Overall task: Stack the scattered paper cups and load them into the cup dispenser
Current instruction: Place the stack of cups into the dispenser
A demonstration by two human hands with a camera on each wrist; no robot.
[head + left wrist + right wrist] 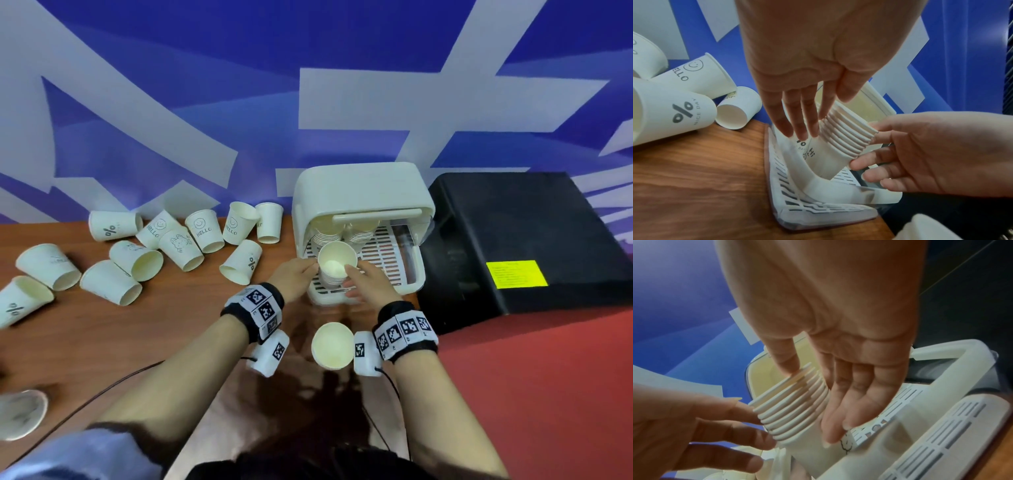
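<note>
A stack of white paper cups (337, 265) stands tilted over the slotted tray (387, 253) of the cream cup dispenser (359, 192), whose lid is raised. My left hand (310, 270) presses straight fingers (803, 123) against the stack (840, 142) from the left. My right hand (352, 277) holds the stack (797, 415) from the right, thumb on the top rim and fingers (838, 418) down its side. Two more cup stacks (329, 236) lie inside the dispenser. Several loose cups (191, 240) lie scattered on the wooden table (154, 325) to the left.
One single cup (332, 346) stands upright on the table between my wrists. A black box (513, 240) with a yellow label sits right of the dispenser, on a red surface (548, 394). A blue and white wall (205, 102) closes the back. A cable (102, 394) runs under my left forearm.
</note>
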